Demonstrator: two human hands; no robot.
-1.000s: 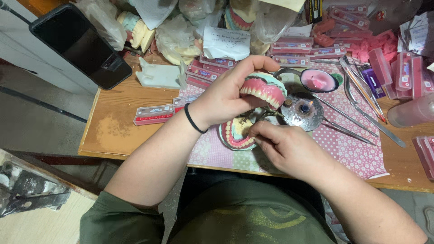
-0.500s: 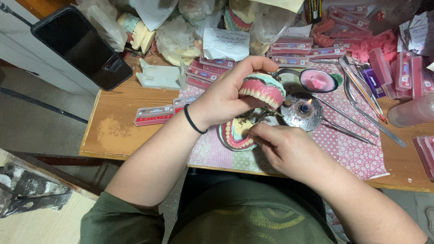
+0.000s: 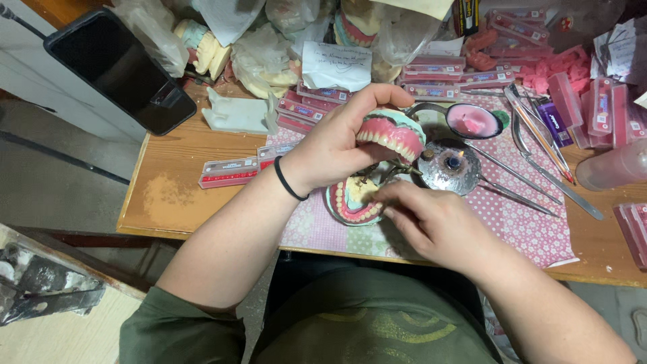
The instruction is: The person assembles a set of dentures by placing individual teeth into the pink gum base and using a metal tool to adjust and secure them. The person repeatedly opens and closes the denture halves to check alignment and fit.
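Fingers of the left hand (image 3: 337,145) curl tight around the pink upper denture (image 3: 394,133), thumb on top, holding it tipped up like an open mouth. Under those fingers sits the lower denture (image 3: 350,202) on its pale model, joined to the top one by a small metal hinge. The right hand (image 3: 435,226) has its fingers pinched together, with the tips touching the lower teeth; I cannot tell if they hold anything. Just past the fingertips stands a little metal burner (image 3: 453,167), then long metal tools (image 3: 539,145). The polka-dot cloth (image 3: 519,222) has bare room to the right of the fingers. The table edge (image 3: 202,236) runs close under the wrists.
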